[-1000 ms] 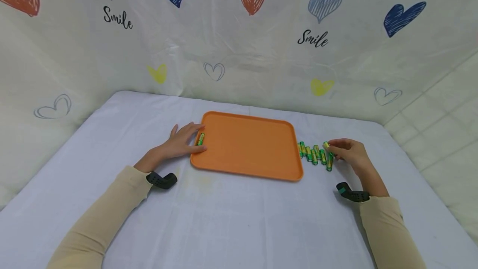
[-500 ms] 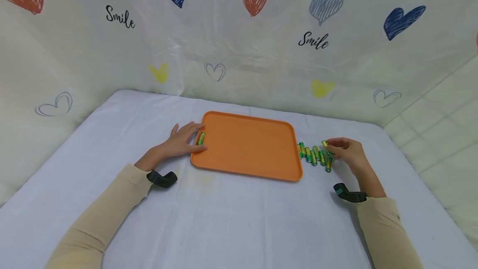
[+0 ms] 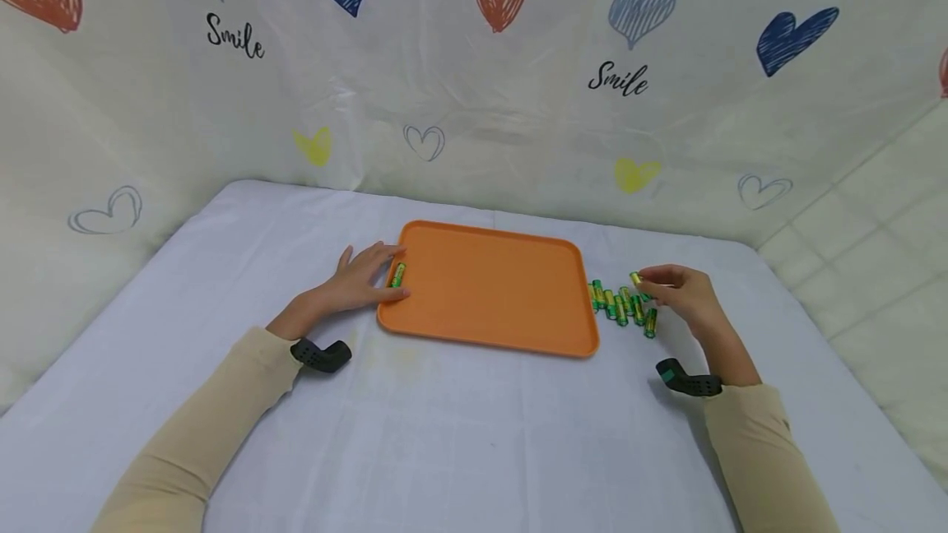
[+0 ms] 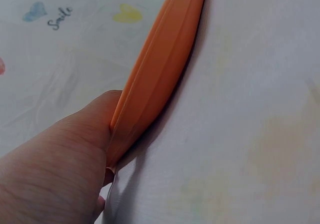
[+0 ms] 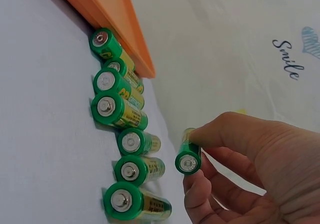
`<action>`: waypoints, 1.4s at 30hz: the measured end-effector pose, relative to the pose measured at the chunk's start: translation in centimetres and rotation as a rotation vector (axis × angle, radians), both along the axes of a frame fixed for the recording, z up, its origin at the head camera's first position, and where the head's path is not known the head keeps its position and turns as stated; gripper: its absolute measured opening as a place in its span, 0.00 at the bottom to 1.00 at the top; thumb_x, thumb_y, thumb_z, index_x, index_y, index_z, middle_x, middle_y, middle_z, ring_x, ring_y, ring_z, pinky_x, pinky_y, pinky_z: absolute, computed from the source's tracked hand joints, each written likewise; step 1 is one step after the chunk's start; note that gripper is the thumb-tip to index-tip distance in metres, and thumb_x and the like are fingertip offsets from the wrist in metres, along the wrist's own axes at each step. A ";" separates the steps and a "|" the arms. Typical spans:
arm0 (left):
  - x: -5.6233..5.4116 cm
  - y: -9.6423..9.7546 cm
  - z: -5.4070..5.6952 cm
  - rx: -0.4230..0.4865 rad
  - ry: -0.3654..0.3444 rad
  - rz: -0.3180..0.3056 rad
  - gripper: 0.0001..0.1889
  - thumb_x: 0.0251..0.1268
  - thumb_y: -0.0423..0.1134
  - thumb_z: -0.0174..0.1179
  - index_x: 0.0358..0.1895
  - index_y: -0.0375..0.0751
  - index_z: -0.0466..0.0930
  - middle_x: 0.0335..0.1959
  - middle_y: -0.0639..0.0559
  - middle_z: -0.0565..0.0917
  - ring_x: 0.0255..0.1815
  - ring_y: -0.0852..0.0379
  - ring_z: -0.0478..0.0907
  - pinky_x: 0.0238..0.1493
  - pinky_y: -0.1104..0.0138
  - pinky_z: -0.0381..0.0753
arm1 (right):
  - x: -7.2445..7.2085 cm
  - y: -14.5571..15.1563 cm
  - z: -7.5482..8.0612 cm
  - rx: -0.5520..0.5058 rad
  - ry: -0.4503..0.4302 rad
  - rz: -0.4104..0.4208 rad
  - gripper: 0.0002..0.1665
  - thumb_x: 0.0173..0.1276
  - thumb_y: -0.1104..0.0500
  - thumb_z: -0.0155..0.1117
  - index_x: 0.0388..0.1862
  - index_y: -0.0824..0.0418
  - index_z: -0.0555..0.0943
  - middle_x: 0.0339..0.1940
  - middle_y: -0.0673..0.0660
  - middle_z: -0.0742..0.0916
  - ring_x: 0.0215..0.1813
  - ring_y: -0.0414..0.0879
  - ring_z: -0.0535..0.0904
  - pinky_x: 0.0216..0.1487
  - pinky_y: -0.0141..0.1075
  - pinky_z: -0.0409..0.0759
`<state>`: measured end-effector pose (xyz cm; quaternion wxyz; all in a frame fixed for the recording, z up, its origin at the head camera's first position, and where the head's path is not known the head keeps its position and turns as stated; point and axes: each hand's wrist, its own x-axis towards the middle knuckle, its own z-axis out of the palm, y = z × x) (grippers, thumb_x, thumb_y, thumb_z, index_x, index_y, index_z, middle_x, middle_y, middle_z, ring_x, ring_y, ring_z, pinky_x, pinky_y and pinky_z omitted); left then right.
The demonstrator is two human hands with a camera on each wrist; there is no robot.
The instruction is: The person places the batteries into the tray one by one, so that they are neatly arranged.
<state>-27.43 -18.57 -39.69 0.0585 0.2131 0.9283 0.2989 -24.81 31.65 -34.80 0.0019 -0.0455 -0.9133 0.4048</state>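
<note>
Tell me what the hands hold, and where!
The right hand pinches a battery by its side. The left hand touches the orange tray at its left rim.

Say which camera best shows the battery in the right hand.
Right wrist: the held battery looks large, one end clearly visible. The head view shows it small, partly covered by the right hand; left wrist, not at all.
</note>
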 end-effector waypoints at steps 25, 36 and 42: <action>-0.2 0.1 0.1 -0.003 0.016 -0.006 0.43 0.62 0.56 0.64 0.76 0.42 0.56 0.74 0.41 0.59 0.78 0.41 0.44 0.70 0.38 0.23 | -0.1 -3.4 1.4 0.004 0.059 0.108 0.26 0.70 0.51 0.63 0.59 0.69 0.77 0.51 0.60 0.83 0.40 0.36 0.78 0.41 0.29 0.80; 0.0 0.1 0.2 -0.012 0.023 -0.007 0.43 0.62 0.57 0.63 0.76 0.41 0.56 0.74 0.42 0.59 0.78 0.41 0.47 0.70 0.37 0.24 | -0.2 -5.3 1.5 -0.004 0.036 0.153 0.26 0.70 0.53 0.64 0.59 0.69 0.77 0.55 0.67 0.81 0.45 0.44 0.79 0.42 0.28 0.79; -0.1 0.0 0.0 -0.013 0.021 -0.007 0.43 0.62 0.57 0.63 0.76 0.42 0.56 0.75 0.41 0.59 0.78 0.40 0.45 0.70 0.37 0.24 | -0.4 -6.1 1.5 -0.006 0.031 0.157 0.24 0.69 0.54 0.65 0.58 0.68 0.78 0.55 0.68 0.81 0.45 0.44 0.79 0.41 0.23 0.77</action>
